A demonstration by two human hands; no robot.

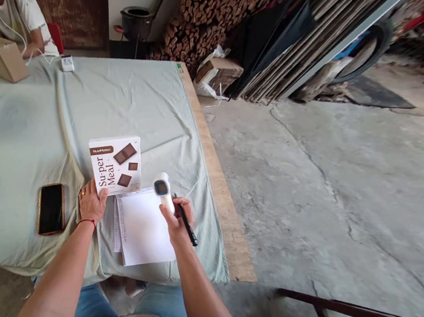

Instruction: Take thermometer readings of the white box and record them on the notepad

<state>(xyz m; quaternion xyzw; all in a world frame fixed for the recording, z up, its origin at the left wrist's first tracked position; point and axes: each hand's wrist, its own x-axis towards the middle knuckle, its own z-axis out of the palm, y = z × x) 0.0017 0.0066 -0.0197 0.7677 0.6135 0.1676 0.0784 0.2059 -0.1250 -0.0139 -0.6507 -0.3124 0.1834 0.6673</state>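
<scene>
White thermometer (pixel 162 189), black pen (pixel 188 227): the curled right hand (pixel 175 224) holds both

White carton (pixel 125 163), lettered "NutriMotion" and "Su-per Meal", brown squares printed on face; lower left corner gripped by left hand (pixel 92 202), lettering readable upright, just beyond the paper (pixel 143 231). White handheld device (pixel 162 189), blue-rimmed screen facing up, in right hand (pixel 178 224). Black pen (pixel 186 220) slants there too, alongside the handle.

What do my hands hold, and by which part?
Left hand: the box, by its lower left corner. Right hand: the white device, by its handle; the black pen, by its far half.
</scene>
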